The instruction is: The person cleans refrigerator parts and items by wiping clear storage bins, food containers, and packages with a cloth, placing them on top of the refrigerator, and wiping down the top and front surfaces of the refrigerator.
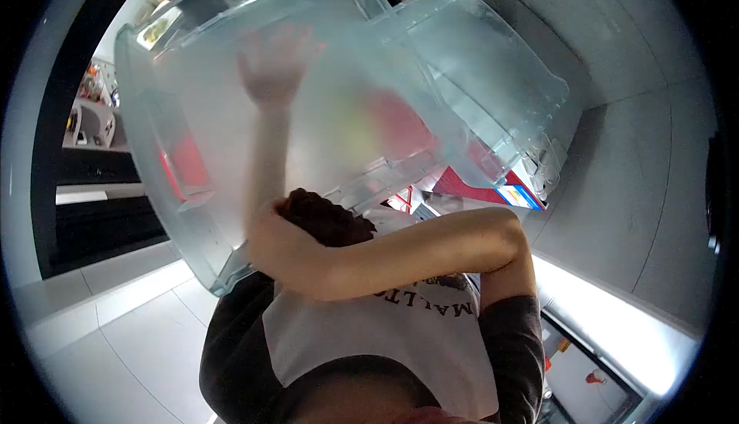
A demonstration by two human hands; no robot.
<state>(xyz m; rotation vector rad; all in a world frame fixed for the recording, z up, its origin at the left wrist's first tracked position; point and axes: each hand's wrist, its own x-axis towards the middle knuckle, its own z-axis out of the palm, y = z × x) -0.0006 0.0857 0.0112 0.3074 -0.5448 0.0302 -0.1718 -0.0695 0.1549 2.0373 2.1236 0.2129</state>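
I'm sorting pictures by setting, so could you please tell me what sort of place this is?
Perhaps a kitchen or storeroom, though I cannot be sure: pale tiles, a cluttered shelf and a large translucent bin suggest it.

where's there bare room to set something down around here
Pale tiles lie bare at lower left, between the bright band and dark left sleeve; grey tiles are bare at far right, past the red packet. I can't tell if either is level. Crowded: the middle, where clear plastic and arms fill the view.
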